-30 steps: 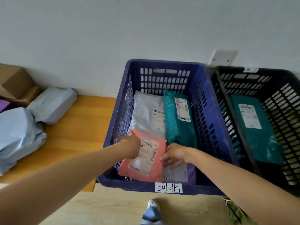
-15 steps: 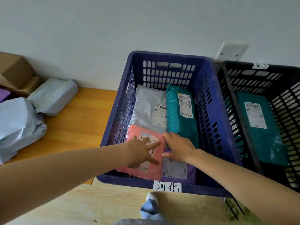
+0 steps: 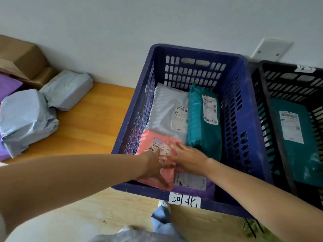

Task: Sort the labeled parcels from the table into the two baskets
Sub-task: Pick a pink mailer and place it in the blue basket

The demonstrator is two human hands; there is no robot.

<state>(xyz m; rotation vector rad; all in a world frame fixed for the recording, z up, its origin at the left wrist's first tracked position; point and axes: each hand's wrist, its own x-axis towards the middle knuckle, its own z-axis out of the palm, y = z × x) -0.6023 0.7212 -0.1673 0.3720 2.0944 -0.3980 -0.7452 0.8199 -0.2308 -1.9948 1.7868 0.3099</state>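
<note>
A blue basket [image 3: 241, 105] holds a pink parcel [image 3: 148, 137] at its near left, a white parcel [image 3: 166, 105] behind it, a teal parcel [image 3: 202, 131] on the right and a purple parcel [image 3: 194, 189] at the near edge. My left hand [image 3: 155, 166] lies flat on the pink parcel with straight fingers. My right hand [image 3: 187, 156] rests beside it, fingers straight, over the pink parcel's right edge. To the right, a black basket [image 3: 265, 102] contains another teal parcel [image 3: 300, 154]. Grey parcels [image 3: 26, 117] lie on the wooden table [image 3: 90, 123].
A second grey parcel [image 3: 68, 89], a purple parcel [image 3: 7, 86] and a cardboard box [image 3: 21, 56] sit at the table's far left by the wall. A handwritten label [image 3: 184, 201] marks the blue basket's front. My shoe [image 3: 163, 205] stands on the floor below.
Both hands have let go of the pink parcel, which now lies flat in the blue basket, and they have flattened out on top of it.
</note>
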